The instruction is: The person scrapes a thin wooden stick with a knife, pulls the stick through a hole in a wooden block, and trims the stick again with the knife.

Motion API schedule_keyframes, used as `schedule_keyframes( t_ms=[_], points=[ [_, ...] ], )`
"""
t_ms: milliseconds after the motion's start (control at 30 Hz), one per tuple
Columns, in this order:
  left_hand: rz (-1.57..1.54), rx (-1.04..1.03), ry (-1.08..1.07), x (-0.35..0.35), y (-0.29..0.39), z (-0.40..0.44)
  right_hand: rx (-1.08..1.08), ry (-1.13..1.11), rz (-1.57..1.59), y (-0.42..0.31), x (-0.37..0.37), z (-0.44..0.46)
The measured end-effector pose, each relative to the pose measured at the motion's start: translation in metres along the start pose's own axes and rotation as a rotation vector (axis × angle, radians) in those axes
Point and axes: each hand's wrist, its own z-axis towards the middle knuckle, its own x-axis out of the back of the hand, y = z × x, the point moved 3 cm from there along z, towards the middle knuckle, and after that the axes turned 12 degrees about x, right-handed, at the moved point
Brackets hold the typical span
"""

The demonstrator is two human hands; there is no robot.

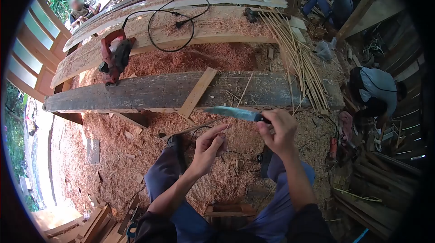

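Note:
A knife [235, 113] with a dark handle is held in my right hand [281, 130], its blade pointing left in front of the dark plank [158, 89]. My left hand [210, 148] is closed in a pinch below the blade, around a short thin piece of stick [227, 126] whose tip shows above the fingers. Behind the hands, a light wood strip [199, 91] lies slantwise across the plank. Many thin sticks [294, 52] are heaped at the plank's right end.
A red power planer [114, 57] rests at the plank's left, its black cable [192, 30] looped on the boards behind. Shavings [122, 152] cover the ground. People crouch or sit at right [374, 89], back right [340, 5] and back left [81, 12].

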Motion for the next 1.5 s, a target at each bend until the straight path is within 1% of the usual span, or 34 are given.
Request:
schedule_keyframes(
  t_ms=[33,67,100,133,167,200,267,300,367,400,467,600,667,800,867,933,1033,1100,1133,1200,1267,1300,1367,1400,1467,1500],
  points=[
    [-0.025,0.053,0.000,-0.001,0.001,-0.001,0.012,-0.057,0.053,-0.004,-0.005,-0.005],
    [-0.021,0.053,0.001,-0.002,-0.002,0.001,0.022,-0.113,0.110,-0.009,-0.010,-0.009],
    [-0.048,-0.017,-0.007,-0.003,-0.006,0.002,0.019,-0.109,0.115,-0.014,-0.013,-0.007],
    [-0.075,-0.086,-0.015,-0.003,-0.008,0.002,0.074,-0.123,0.106,-0.022,-0.015,-0.005],
    [-0.077,-0.069,-0.013,0.001,-0.010,0.002,0.128,-0.139,0.094,-0.027,-0.016,-0.005],
    [-0.075,-0.066,-0.011,-0.001,-0.007,0.002,0.126,-0.138,0.096,-0.026,-0.016,-0.005],
    [-0.030,-0.040,0.079,-0.005,-0.001,0.003,0.015,-0.130,0.073,-0.012,-0.011,-0.004],
    [-0.032,-0.043,0.077,-0.006,0.000,0.003,0.018,-0.130,0.071,-0.009,-0.007,-0.002],
    [-0.018,-0.065,0.050,-0.006,0.001,0.004,-0.060,-0.089,0.088,-0.004,0.002,0.004],
    [-0.017,-0.068,0.049,-0.002,-0.002,0.005,-0.056,-0.087,0.087,-0.004,0.000,0.003],
    [-0.008,-0.003,-0.009,0.004,-0.014,0.008,0.040,-0.131,0.050,-0.008,-0.006,-0.002],
    [-0.101,-0.049,-0.075,0.001,-0.012,0.006,0.084,-0.153,0.038,-0.013,-0.009,-0.003],
    [-0.140,-0.048,0.024,-0.004,-0.003,0.005,0.015,-0.072,0.004,0.003,-0.005,-0.004],
    [-0.083,-0.086,0.049,0.001,-0.004,0.007,-0.056,-0.022,-0.006,0.007,0.002,-0.002],
    [0.086,-0.144,0.049,0.008,-0.011,0.009,0.066,-0.095,0.008,-0.009,-0.010,-0.006],
    [0.060,-0.145,0.072,0.004,-0.008,0.007,0.095,-0.082,-0.015,-0.012,-0.009,-0.002],
    [0.049,-0.156,0.134,-0.003,0.003,0.004,0.046,-0.078,-0.018,0.005,-0.004,-0.004],
    [0.073,-0.166,0.169,-0.003,0.005,0.004,-0.074,0.024,0.001,0.012,0.007,0.003],
    [0.064,-0.141,0.152,-0.002,0.001,0.003,-0.071,0.023,0.000,0.011,0.005,0.001],
    [0.059,-0.119,0.136,0.000,-0.001,0.004,0.033,-0.019,0.035,0.001,-0.006,-0.003],
    [0.115,-0.080,0.041,0.000,-0.003,0.003,0.058,-0.035,0.048,-0.012,-0.010,0.001],
    [0.115,-0.074,0.041,0.002,-0.003,0.002,0.082,-0.057,0.059,-0.017,-0.010,0.002],
    [-0.080,0.015,-0.069,0.004,-0.006,0.002,0.063,-0.088,0.063,-0.015,-0.009,0.001],
    [-0.081,0.013,-0.068,0.004,-0.006,0.002,0.046,-0.112,0.066,-0.014,-0.010,0.001],
    [0.043,0.038,0.012,0.005,-0.006,0.002,0.043,-0.124,0.070,-0.019,-0.012,-0.001],
    [0.044,0.037,0.012,0.001,-0.003,0.001,0.037,-0.134,0.074,-0.021,-0.013,-0.001]
  ],
)
